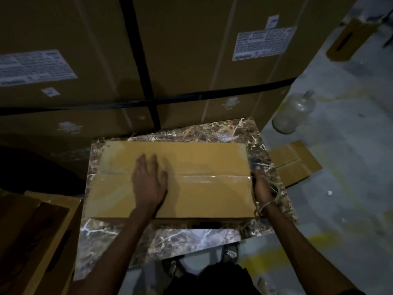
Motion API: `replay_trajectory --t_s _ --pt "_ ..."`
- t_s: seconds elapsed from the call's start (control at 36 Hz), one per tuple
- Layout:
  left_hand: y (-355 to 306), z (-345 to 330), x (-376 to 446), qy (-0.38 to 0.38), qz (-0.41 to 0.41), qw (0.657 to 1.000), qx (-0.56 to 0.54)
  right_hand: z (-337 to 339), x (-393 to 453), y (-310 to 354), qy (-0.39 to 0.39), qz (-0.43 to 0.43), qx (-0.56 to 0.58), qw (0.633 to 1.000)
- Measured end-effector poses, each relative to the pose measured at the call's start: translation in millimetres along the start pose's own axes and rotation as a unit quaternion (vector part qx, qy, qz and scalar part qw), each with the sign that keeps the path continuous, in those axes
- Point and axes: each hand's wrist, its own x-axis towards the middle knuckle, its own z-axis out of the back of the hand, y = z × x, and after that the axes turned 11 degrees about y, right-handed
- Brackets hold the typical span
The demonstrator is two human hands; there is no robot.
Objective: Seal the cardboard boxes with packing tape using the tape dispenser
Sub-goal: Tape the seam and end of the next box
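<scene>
The fingers of the left hand (148, 182) are spread and laid flat, palm down, on the top of the cardboard box (170, 179), left of its middle and across the centre seam; they grip nothing. The right hand (262, 188) is pressed against the box's right end, just where the clear tape (210, 177) along the seam reaches that edge; its fingers are mostly hidden, so whether they hold anything cannot be told; a pale band circles its wrist. Both forearms reach in from the near side, the left one angled across the near edge of the box.

The box lies closed on a dark marble-patterned slab (223, 130), filling most of it, its long sides parallel to the slab's far and near edges; bare slab shows at the far right corner and along the near edge. Behind the slab stand large cartons (180, 50) with white labels and black straps; flattened cardboard (295, 165) lies past the right edge on the grey floor (350, 135), with a glass bottle (294, 111) beyond; the room is dim.
</scene>
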Motion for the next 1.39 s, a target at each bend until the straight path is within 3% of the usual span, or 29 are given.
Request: replay_trajectory --t_s 0.11,0.17,0.28,0.44,0.56,0.61,0.69,0.75,0.81,0.89,0.94,1.0,1.03,1.11,1.14,1.17,1.19,1.31,1.39 --pt "-78 -43 -26 0.064 -0.095 0.993 0.024 24 11 -51 -0.137 -0.002 -0.154 0.979" --pt "-105 -59 -38 0.08 -0.115 0.99 0.021 33 8 -62 -0.161 0.006 -0.204 0.966" --pt "-136 -79 -58 0.096 -0.129 0.984 0.077 58 31 -96 -0.105 0.048 -0.336 0.935" --pt "-148 -82 -69 0.081 -0.059 0.991 0.089 71 58 -111 -0.009 0.027 -0.504 0.863" --pt "-162 -91 -75 0.062 -0.024 0.994 0.092 80 63 -112 0.034 -0.003 -0.577 0.816" --pt "-170 -96 -79 0.057 -0.013 0.994 0.087 88 65 -111 0.052 0.009 -0.577 0.815" --pt "-184 -101 -80 0.06 0.004 0.995 0.084 104 69 -107 0.093 0.018 -0.492 0.866" --pt "-192 -104 -80 0.055 0.015 0.995 0.079 116 70 -93 0.137 -0.012 -0.34 0.931" --pt "-197 -106 -77 0.049 0.032 0.997 0.045 133 68 -72 0.155 -0.045 -0.178 0.971" --pt "-206 -107 -70 0.029 0.07 0.996 -0.056 159 51 -35 0.177 -0.043 0.03 0.983" --pt "-214 -102 -62 0.018 0.04 0.992 -0.122 171 26 -9 0.19 -0.007 0.104 0.976" --pt "-233 -84 -48 0.069 0.016 0.956 -0.285 179 2 15 0.208 0.038 0.143 0.967" --pt "-250 -67 -39 0.128 0.031 0.902 -0.41 179 -8 23 0.227 0.066 0.158 0.959" --pt "-291 -28 -10 0.299 0.129 0.669 -0.668 181 -21 37 0.264 0.118 0.196 0.937" --pt "-297 -19 -1 0.337 0.14 0.617 -0.697 182 -20 37 0.272 0.134 0.191 0.933" --pt "-300 -12 6 0.37 0.138 0.588 -0.706 183 -18 37 0.271 0.147 0.172 0.936" --pt "-302 -6 11 0.396 0.128 0.577 -0.703 183 -18 36 0.268 0.155 0.145 0.94" --pt "-297 0 23 0.435 0.109 0.606 -0.657 176 -28 28 0.238 0.168 0.104 0.951" --pt "-287 -6 27 0.458 0.126 0.568 -0.672 166 -45 28 0.224 0.145 0.162 0.95"
